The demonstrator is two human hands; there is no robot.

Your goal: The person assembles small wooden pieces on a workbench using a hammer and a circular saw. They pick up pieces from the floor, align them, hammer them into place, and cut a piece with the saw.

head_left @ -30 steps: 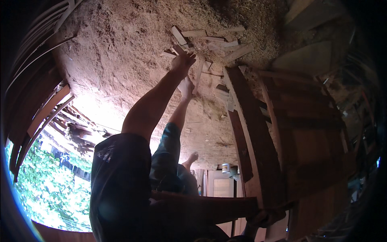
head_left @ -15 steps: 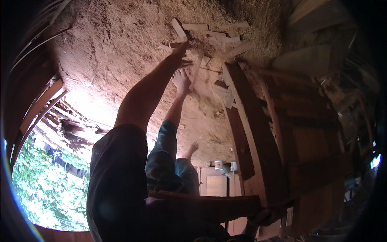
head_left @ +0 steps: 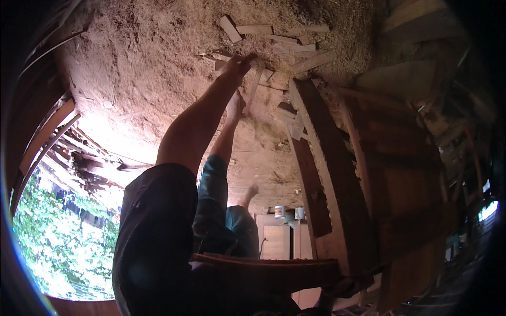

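Note:
My left arm, in a dark sleeve, reaches down to the dusty ground. There, my left hand (head_left: 236, 67) has its fingers apart among thin wood offcuts (head_left: 266, 77), close to a pale strip beside the wrist. At the lower right my right hand (head_left: 343, 287) is dark in shadow, its fingers curled round the corner of a wooden frame (head_left: 322, 174). A curved board (head_left: 269, 266) meets a long thick beam at that corner. The shadow partly hides the grip of my right fingers.
More wood offcuts (head_left: 230, 29) lie ahead on the sawdust. Slatted wooden panels (head_left: 403, 158) stand at the right. Behind my legs in teal trousers (head_left: 213, 181) are cans (head_left: 280, 211) and a pale door (head_left: 275, 237). A heap of wood scraps (head_left: 100, 168) lies at left.
The view has shifted slightly. My left hand has turned, so its fingers show stretched to the right over the offcuts. My right hand stays at the frame's corner.

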